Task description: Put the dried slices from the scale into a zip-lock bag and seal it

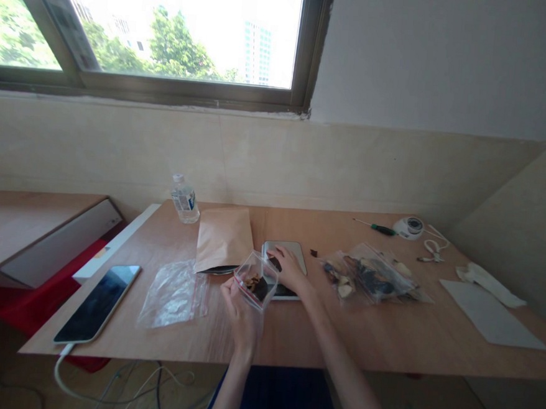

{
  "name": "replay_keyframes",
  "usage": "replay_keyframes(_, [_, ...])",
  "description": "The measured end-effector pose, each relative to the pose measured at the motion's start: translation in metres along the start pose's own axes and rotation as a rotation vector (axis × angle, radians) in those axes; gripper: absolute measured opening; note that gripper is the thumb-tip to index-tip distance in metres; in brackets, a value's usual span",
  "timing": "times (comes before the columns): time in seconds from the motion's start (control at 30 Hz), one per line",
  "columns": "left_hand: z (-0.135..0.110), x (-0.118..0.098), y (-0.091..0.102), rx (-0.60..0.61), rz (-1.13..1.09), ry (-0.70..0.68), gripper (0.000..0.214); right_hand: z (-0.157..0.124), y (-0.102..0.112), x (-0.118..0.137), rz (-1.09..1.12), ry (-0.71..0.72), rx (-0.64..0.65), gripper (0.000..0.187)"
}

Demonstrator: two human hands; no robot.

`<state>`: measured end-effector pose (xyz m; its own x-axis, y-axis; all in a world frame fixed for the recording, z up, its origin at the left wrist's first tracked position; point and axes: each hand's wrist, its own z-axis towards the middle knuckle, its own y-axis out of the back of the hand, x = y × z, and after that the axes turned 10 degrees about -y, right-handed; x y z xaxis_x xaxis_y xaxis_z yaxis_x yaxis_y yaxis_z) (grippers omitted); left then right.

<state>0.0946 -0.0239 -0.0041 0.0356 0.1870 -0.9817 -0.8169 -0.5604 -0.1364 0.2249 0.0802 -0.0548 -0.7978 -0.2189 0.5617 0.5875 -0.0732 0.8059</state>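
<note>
My left hand (pixel 241 311) grips a clear zip bag (pixel 268 277), its mouth tilted toward me. Dark brown and yellowish dried pieces (pixel 254 284) show inside it. Over a flat silver kitchen scale (pixel 293 248), just right of the bag, my right hand (pixel 289 269) has its fingers bent around a dark brown dried piece (pixel 275 262). Whether that piece also touches the scale is hard to tell. Behind the bag lies a brown paper pouch (pixel 225 238), and an unfilled clear zip bag (pixel 173 294) rests to the left.
Filled zip bags (pixel 375 277) lie to the right, near a small dark scrap (pixel 314 253). Farther right are a screwdriver (pixel 383 229), a white dome camera (pixel 408 228) and a white sheet (pixel 490 313). On the left are a water bottle (pixel 185 199) and a plugged-in phone (pixel 98 304).
</note>
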Motion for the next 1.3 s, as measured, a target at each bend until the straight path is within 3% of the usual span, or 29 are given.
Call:
replay_keyframes(0.2, [-0.004, 0.001, 0.001, -0.001, 0.002, -0.004, 0.042, 0.008, 0.003, -0.009, -0.09, -0.001, -0.149, 0.015])
replay_keyframes(0.33, [-0.004, 0.005, -0.003, 0.013, 0.004, -0.008, 0.041, 0.01, 0.012, -0.016, -0.089, -0.05, -0.209, 0.013])
replay_keyframes(0.43, [-0.005, 0.005, -0.008, 0.027, -0.006, 0.001, 0.038, 0.008, 0.023, -0.01, 0.059, -0.115, -0.242, 0.018])
replay_keyframes(0.63, [-0.004, 0.017, -0.018, 0.054, 0.024, -0.067, 0.028, -0.008, 0.058, 0.042, 0.586, -0.161, -0.279, 0.032])
replay_keyframes(0.8, [-0.005, 0.02, -0.022, 0.031, 0.013, -0.043, 0.028, -0.027, 0.075, 0.087, 0.517, -0.021, -0.158, 0.022])
replay_keyframes(1.0, [-0.006, 0.017, -0.023, -0.046, -0.026, -0.041, 0.032, -0.038, 0.076, 0.096, 0.486, 0.042, 0.019, 0.033])
replay_keyframes(1.13, [-0.004, 0.019, -0.021, -0.09, -0.035, -0.051, 0.032, -0.057, 0.075, 0.088, 0.493, 0.035, -0.157, 0.033])
replay_keyframes(1.2, [-0.005, 0.021, -0.021, -0.113, -0.03, -0.077, 0.032, -0.072, 0.063, 0.082, 0.499, -0.088, -0.21, 0.052])
replay_keyframes(1.3, [-0.01, 0.025, -0.021, -0.106, -0.03, -0.156, 0.03, -0.09, 0.034, 0.073, 0.658, -0.227, -0.118, 0.081])
